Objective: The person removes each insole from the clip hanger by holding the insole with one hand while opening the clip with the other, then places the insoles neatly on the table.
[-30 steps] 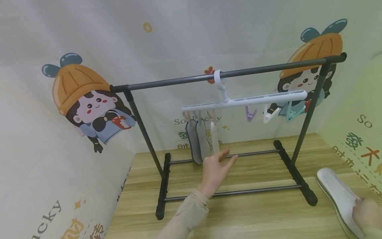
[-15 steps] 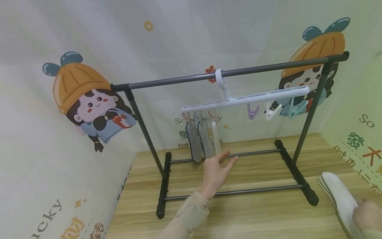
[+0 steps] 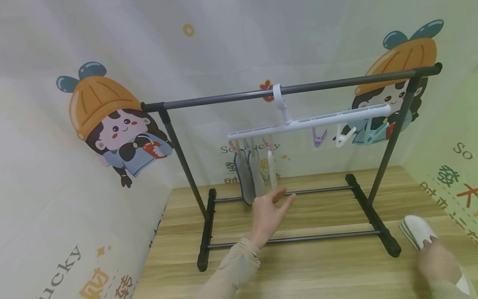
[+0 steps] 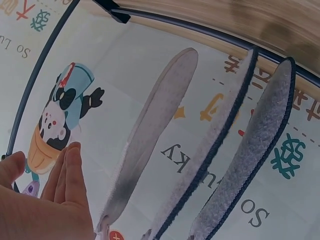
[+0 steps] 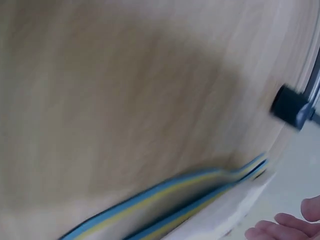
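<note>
Three insoles hang from clips at the left half of a white clip hanger (image 3: 328,118): two grey, dark-edged insoles (image 3: 244,176) and a pale insole (image 3: 272,168). My left hand (image 3: 267,216) is just below the pale one in the head view, thumb apart from straight fingers, holding nothing. In the left wrist view that hand (image 4: 55,200) stands apart from the insoles. At the right, my right hand (image 3: 438,261) is over stacked white insoles (image 3: 414,226). The right wrist view shows blue-and-yellow edges on the insoles (image 5: 220,215), with the fingers (image 5: 285,230) loosely extended beside them.
The hanger hooks over the bar of a dark metal rack (image 3: 224,98). A purple clip (image 3: 319,138), a white clip (image 3: 344,136) and a teal clip (image 3: 374,133) dangle at its right end. Below is a wood-grain tabletop (image 3: 321,265), backed by a printed curtain (image 3: 209,58).
My right hand has moved left and farther over the insole stack. The insoles there now lie lined up on each other. Hanging insoles have swung slightly; my left hand has barely moved.
</note>
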`<act>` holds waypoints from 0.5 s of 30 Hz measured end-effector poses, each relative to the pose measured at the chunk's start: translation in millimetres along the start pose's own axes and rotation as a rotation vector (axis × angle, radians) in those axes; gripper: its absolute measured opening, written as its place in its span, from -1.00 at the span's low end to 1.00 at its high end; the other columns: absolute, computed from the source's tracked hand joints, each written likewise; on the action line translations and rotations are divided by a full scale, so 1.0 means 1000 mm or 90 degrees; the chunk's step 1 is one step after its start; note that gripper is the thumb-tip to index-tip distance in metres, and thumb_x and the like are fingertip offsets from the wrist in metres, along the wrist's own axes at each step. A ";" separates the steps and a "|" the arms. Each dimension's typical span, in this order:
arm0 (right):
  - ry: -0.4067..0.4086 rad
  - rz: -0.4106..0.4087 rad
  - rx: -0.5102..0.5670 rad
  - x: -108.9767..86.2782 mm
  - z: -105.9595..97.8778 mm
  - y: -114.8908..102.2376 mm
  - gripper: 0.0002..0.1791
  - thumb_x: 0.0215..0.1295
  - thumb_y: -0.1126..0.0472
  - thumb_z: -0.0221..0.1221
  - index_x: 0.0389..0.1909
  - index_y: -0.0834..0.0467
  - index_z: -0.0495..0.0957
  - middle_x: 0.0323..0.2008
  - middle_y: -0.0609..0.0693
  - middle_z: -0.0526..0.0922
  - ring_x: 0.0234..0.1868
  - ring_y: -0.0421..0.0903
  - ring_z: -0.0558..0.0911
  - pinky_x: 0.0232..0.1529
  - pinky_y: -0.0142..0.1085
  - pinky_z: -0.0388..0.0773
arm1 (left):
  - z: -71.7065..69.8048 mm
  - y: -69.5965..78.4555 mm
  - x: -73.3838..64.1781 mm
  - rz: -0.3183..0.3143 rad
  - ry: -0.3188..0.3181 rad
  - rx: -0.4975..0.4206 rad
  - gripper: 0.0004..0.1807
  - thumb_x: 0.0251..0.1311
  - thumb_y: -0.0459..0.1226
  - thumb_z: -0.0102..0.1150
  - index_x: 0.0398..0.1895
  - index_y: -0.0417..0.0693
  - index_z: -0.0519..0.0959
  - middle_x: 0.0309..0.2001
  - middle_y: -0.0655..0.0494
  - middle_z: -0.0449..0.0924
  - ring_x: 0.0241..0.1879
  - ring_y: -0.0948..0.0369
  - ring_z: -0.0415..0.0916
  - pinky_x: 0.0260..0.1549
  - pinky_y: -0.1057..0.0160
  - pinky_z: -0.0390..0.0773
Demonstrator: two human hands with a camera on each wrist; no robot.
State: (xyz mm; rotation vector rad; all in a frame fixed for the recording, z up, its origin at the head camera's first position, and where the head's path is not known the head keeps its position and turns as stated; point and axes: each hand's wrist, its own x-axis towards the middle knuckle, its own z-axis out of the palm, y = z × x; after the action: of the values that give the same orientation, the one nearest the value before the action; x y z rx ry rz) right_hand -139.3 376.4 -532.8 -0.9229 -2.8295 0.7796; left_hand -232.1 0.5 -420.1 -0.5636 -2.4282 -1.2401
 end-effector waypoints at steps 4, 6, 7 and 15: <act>0.023 -0.068 0.037 -0.001 0.007 -0.018 -0.57 0.54 0.23 -0.28 0.14 0.53 0.26 0.05 0.60 0.44 0.00 0.57 0.48 -0.19 0.30 0.52 | -0.004 -0.003 0.001 0.012 0.013 0.003 -0.58 0.27 -0.02 0.27 -0.01 -0.16 0.68 -0.06 -0.02 0.74 -0.12 0.12 0.73 -0.13 0.31 0.69; 0.026 -0.098 0.044 -0.002 0.010 -0.028 -0.56 0.56 0.21 -0.28 0.08 0.56 0.28 -0.07 0.59 0.49 -0.09 0.55 0.52 -0.28 0.28 0.54 | -0.006 -0.004 0.001 0.018 0.020 -0.002 -0.59 0.27 -0.04 0.27 -0.03 -0.18 0.68 -0.07 -0.03 0.74 -0.12 0.11 0.74 -0.14 0.31 0.69; 0.028 -0.113 0.046 -0.002 0.011 -0.034 -0.55 0.56 0.20 -0.28 0.04 0.57 0.30 -0.13 0.58 0.51 -0.14 0.54 0.54 -0.34 0.25 0.55 | -0.007 -0.005 0.002 0.024 0.026 -0.003 -0.60 0.27 -0.05 0.27 -0.04 -0.19 0.69 -0.08 -0.04 0.74 -0.13 0.11 0.74 -0.14 0.30 0.69; 0.067 -0.216 0.065 -0.010 0.028 -0.083 -0.52 0.58 0.17 -0.23 -0.08 0.57 0.43 -0.22 0.51 0.55 -0.19 0.47 0.57 -0.26 0.24 0.54 | -0.018 -0.013 0.008 0.069 0.095 -0.013 -0.65 0.25 -0.11 0.31 -0.11 -0.24 0.70 -0.15 -0.09 0.75 -0.19 0.10 0.75 -0.20 0.30 0.70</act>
State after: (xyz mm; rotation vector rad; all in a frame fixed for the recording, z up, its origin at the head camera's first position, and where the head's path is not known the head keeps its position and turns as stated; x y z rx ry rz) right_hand -181.4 300.5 -516.0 -0.4364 -2.7176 0.7949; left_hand -243.0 -19.4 -415.3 -0.5781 -2.2341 -1.2191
